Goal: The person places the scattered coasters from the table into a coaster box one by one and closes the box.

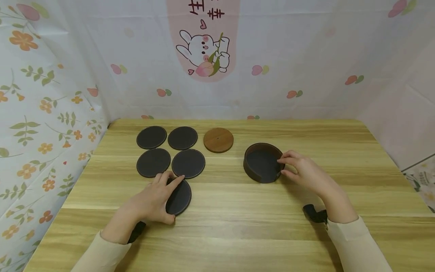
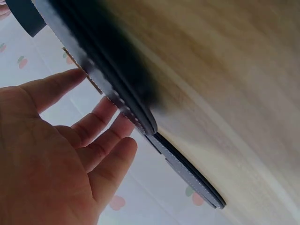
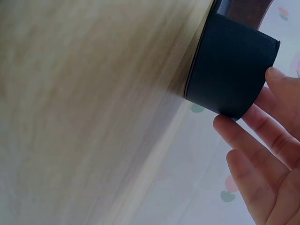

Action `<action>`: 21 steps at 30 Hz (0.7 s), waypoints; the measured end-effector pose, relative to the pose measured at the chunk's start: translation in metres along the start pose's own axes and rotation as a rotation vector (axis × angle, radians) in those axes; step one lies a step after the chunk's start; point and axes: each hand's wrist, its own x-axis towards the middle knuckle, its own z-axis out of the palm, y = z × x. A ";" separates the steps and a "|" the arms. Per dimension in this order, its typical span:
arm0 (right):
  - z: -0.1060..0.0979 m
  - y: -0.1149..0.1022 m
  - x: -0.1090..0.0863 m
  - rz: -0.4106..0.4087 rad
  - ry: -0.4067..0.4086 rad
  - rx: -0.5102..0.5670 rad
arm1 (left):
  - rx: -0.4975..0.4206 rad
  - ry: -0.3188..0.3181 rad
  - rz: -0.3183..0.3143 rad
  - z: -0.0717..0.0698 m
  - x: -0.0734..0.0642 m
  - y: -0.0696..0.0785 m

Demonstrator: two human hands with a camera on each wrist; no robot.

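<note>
My left hand spans a round black coaster, thumb by its near edge and fingers at its far side. The hand covers its left part. In the left wrist view, the fingers meet the stitched rim of the coaster, whose edge looks layered. My right hand holds the right wall of a round black coaster holder with a notch at the front. In the right wrist view, fingertips touch the rim and outer wall of the holder.
Several black coasters lie flat behind the left hand, including one at back left and one near the middle. A brown wooden disc sits left of the holder. A patterned cloth hangs behind the wooden table.
</note>
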 end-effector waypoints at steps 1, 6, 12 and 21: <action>0.000 0.000 0.000 0.001 -0.001 0.002 | -0.007 0.003 0.003 0.000 0.000 0.000; 0.000 -0.001 0.000 0.000 -0.002 0.007 | -0.022 0.041 0.030 -0.002 0.000 0.000; 0.000 -0.001 0.000 -0.009 0.001 0.006 | -0.056 0.042 0.046 -0.005 0.003 0.001; 0.001 0.001 0.000 -0.016 0.010 0.025 | -0.032 0.066 0.081 -0.011 0.014 0.001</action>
